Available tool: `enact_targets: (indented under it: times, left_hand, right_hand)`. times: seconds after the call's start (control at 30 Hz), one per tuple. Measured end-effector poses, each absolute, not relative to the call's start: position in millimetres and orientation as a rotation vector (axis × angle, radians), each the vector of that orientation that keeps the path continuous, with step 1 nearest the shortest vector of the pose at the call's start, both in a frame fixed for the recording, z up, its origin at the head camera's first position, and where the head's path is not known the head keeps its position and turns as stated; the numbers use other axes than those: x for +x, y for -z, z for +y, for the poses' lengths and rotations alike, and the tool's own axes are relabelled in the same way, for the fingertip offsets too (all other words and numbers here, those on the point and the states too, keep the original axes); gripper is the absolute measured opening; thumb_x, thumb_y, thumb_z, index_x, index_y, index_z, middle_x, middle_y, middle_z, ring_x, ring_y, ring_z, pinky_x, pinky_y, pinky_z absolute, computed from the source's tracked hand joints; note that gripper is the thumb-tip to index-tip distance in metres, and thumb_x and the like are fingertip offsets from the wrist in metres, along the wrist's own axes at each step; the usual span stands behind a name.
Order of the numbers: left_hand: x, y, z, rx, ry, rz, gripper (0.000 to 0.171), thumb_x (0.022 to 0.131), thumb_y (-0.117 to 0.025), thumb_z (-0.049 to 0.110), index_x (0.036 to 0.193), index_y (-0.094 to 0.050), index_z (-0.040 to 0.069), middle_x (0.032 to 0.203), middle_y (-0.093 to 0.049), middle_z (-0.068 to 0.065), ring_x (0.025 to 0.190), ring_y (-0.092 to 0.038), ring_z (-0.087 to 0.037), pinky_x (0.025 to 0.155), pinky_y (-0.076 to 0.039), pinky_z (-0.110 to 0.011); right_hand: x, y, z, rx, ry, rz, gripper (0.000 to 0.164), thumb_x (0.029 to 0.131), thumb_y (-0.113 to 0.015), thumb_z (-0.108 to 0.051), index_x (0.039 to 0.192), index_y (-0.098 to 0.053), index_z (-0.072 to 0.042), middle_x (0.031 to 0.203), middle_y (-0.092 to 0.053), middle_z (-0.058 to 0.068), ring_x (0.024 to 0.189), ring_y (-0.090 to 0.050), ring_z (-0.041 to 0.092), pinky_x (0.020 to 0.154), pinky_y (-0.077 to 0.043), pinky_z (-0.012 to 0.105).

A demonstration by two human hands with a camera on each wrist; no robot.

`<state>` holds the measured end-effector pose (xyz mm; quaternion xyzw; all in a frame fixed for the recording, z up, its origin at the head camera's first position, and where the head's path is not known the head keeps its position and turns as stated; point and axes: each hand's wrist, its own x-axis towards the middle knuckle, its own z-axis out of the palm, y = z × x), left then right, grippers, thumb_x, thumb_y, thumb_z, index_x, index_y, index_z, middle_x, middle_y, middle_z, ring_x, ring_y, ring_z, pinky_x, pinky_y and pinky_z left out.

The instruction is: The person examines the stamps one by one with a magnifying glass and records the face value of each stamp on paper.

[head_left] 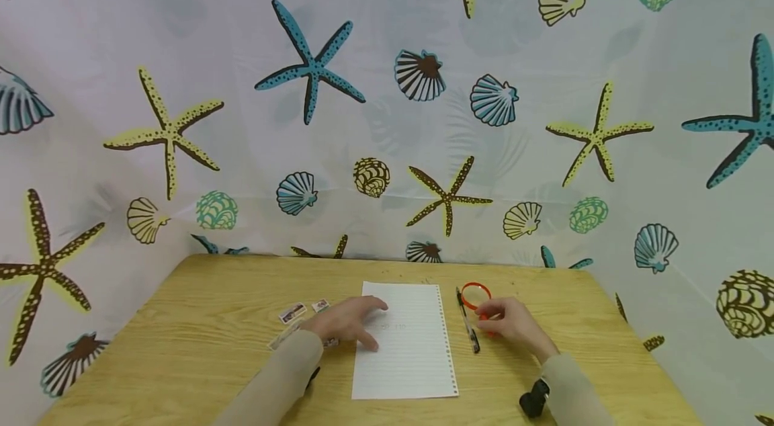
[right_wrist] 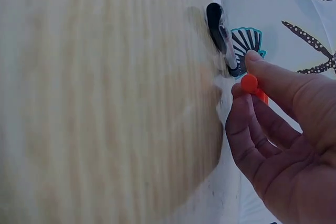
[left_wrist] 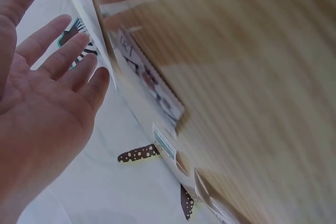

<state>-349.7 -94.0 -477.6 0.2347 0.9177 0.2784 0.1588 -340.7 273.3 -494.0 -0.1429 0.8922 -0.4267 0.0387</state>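
Note:
My right hand [head_left: 514, 326] pinches the handle of a red-rimmed magnifying glass [head_left: 476, 294], its lens pointing away from me. In the right wrist view, thumb and fingertips close on the orange handle end [right_wrist: 249, 83]. My left hand [head_left: 343, 320] reaches over the left edge of a lined sheet of paper [head_left: 404, 365], fingers spread and holding nothing. Faint writing shows mid-sheet. Beside and partly behind that hand lie several postage stamps [head_left: 293, 313]; one stamp [left_wrist: 149, 82] shows large in the left wrist view.
A black-capped clear pen [head_left: 467, 322] lies between the paper and the magnifying glass. The wooden table [head_left: 199, 338] ends at the back against a hanging cloth [head_left: 363, 130] printed with starfish and shells. A black device [head_left: 535, 399] is strapped at my right wrist.

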Motion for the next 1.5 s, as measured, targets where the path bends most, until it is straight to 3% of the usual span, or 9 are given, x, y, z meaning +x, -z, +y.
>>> enact_targets:
  times: [0.53,0.8,1.5]
  left_hand:
    - [-350.3,478.9,-98.7,0.593,-0.814,2.59,0.072,0.074,-0.087,0.019,0.138,-0.055,0.014,0.154,-0.041,-0.012,0.144,-0.033,-0.036,0.117,-0.027,-0.054]
    - [-352.9,481.4,-99.5,0.593,-0.81,2.592,0.075,0.074,-0.087,0.019,0.14,-0.052,0.008,0.153,-0.042,-0.014,0.144,-0.035,-0.035,0.117,-0.03,-0.051]
    - [-354.6,482.4,-107.1,0.591,-0.853,2.574,0.079,0.073,-0.087,0.02,0.142,-0.051,0.012,0.153,-0.041,-0.011,0.144,-0.034,-0.035,0.116,-0.03,-0.052]
  right_hand:
    - [-338.9,498.3,288.2,-0.265,1.226,2.785,0.023,0.085,-0.076,-0.014,0.106,-0.072,-0.004,0.101,-0.069,0.007,0.09,-0.063,0.018,0.069,-0.054,0.028]
    - [-341.2,498.4,292.4,-0.243,1.201,2.794,0.018,0.085,-0.076,-0.012,0.102,-0.073,-0.006,0.093,-0.067,0.006,0.081,-0.06,0.016,0.063,-0.052,0.028]
    - [-346.6,500.3,297.0,-0.243,1.293,2.743,0.022,0.088,-0.074,-0.014,0.106,-0.069,-0.003,0.087,-0.061,0.01,0.065,-0.053,0.016,0.056,-0.049,0.028]
